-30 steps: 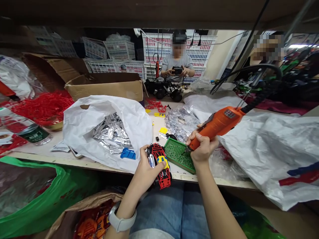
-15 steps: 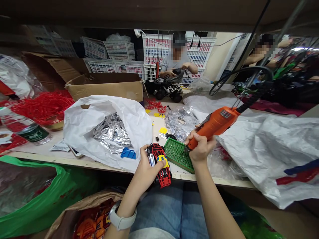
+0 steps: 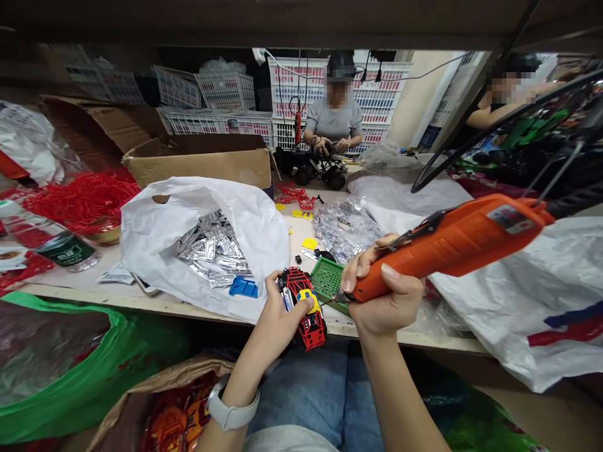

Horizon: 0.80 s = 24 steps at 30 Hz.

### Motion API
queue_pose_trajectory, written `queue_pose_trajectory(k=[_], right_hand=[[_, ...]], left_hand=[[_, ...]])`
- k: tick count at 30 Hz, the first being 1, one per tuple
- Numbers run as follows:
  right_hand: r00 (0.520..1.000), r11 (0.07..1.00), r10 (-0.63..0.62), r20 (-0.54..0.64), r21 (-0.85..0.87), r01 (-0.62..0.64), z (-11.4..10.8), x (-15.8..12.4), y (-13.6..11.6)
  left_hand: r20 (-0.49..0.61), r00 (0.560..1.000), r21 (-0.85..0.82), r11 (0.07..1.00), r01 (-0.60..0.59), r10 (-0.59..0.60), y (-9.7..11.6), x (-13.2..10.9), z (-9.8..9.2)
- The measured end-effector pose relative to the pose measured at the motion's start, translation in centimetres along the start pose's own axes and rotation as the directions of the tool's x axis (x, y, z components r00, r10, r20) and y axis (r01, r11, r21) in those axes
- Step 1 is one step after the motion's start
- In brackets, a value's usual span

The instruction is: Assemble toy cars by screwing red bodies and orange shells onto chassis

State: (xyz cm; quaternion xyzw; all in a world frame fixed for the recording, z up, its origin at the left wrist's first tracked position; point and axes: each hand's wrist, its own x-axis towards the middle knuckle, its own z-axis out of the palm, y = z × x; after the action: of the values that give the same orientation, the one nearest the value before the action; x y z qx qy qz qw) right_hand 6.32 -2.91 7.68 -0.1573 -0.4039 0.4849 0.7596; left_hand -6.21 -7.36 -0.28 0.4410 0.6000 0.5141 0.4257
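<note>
Two bare hands are working at the front edge of a cluttered bench (image 3: 287, 245). The left hand (image 3: 280, 320) is grasping a red-framed toy car (image 3: 308, 320) with a yellow body piece, fingers (image 3: 266, 282) curling round its side and thumb lying toward the yellow piece. The car is sitting at the bench edge, above the person's jeans (image 3: 301, 389). The right hand (image 3: 384, 301) is clenching an orange electric screwdriver (image 3: 452, 248), fingers (image 3: 360, 270) wrapped round the barrel. Its thin bit (image 3: 334, 300) is pointing at the car, tip just beside the frame; contact cannot be told. A black cable (image 3: 577, 208) is running off to the right. A green perforated tray (image 3: 328, 278) is sitting just behind the bit, partly hidden by the right hand. A white plastic bag (image 3: 141, 251) of silver foil packets (image 3: 211, 251) is lying left of the car, a blue plastic part (image 3: 243, 287) beside it. A smartwatch (image 3: 230, 405) is circling the left wrist. Across the bench, a co-worker (image 3: 335, 119) is handling a black model buggy (image 3: 308, 169).
</note>
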Motion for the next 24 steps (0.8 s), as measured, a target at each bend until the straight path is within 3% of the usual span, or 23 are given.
queue_pose_trajectory(k=[16, 24], right_hand=[[1.000, 1.000, 0.008, -0.017, -0.007, -0.008, -0.5, -0.6, 1.0], [0.996, 0.998, -0.063, -0.067, 0.021, 0.064, -0.5, -1.5, 1.9]], left_hand=[[-0.013, 1.000, 0.006, 1.000, 0.002, -0.002, 0.6, -0.1, 0.0], [-0.028, 1.000, 0.022, 1.000, 0.005, -0.004, 0.6, -0.1, -0.1]])
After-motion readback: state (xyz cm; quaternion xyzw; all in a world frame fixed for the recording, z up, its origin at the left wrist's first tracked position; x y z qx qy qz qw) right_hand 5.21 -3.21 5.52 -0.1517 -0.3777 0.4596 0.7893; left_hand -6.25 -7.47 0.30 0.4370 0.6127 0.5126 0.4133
